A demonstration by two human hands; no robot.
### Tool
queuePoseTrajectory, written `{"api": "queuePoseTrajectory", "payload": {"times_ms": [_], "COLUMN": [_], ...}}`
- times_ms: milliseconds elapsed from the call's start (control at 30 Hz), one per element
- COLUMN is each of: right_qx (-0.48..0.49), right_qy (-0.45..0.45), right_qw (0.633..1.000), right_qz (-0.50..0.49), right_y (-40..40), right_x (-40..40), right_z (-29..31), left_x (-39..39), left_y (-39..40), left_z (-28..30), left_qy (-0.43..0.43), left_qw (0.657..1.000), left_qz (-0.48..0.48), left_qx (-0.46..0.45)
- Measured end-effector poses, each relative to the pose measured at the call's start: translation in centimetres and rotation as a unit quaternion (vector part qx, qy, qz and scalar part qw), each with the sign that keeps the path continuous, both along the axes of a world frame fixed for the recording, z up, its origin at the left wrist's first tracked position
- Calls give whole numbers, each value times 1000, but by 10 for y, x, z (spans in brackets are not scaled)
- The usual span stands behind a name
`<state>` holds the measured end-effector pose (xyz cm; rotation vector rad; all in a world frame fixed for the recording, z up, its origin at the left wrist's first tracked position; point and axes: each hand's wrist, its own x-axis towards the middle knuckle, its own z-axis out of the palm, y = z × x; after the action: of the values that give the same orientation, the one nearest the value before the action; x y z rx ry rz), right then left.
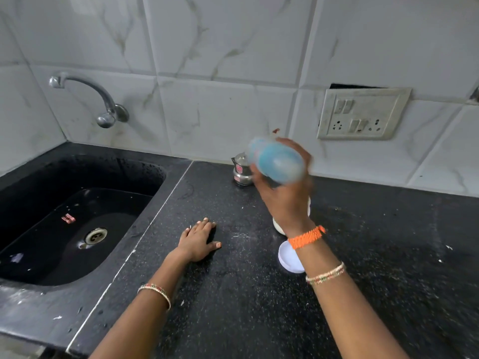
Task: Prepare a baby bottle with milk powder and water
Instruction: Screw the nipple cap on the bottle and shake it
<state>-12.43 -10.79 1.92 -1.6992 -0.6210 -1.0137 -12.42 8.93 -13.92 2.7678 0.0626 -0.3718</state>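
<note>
Blurring baby bottle in right hand; white container mostly hidden.

Blurred blue baby bottle tilted above the counter.

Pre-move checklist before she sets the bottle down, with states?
1. Grip: right hand wraps the baby bottle, ok.
2. Bottle sealed: motion blur hides the cap, cannot tell.
3. Powder mixed: contents blurred, cannot tell.
4. Left hand out of the way: flat on the countertop, ok.
5. Powder container closed: white lid lies on the counter, off, not ok.
6. Steel pot apart from the swing: close behind the bottle, cannot tell.
</note>
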Motion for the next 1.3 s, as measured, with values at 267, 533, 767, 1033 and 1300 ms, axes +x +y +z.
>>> {"api": "queuePoseTrajectory", "payload": {"times_ms": [267, 533, 767, 1033, 1300], "right_qx": [348, 401, 217, 89, 21], "right_qy": [155, 308, 300, 334, 376], "right_qw": [911, 821, 887, 887, 882], "right_qz": [160, 265, 276, 305, 285], "right_y": [-6, 0, -2, -6, -6], "right_x": [4, 10, 15, 14, 31], "right_z": [15, -5, -12, -28, -40], "left_x": [-3, -4, -2, -1, 0], "left_y": [4, 2, 2, 1, 1], "left_z": [-5, -6, -4, -4, -7], "left_qy": [-12, -26, -12, -16, -11], "left_qw": [1000, 1000, 1000, 1000, 1000], "left_qz": [-2, -1, -2, 0, 5], "left_qx": [-17, -10, -3, 4, -4]}}
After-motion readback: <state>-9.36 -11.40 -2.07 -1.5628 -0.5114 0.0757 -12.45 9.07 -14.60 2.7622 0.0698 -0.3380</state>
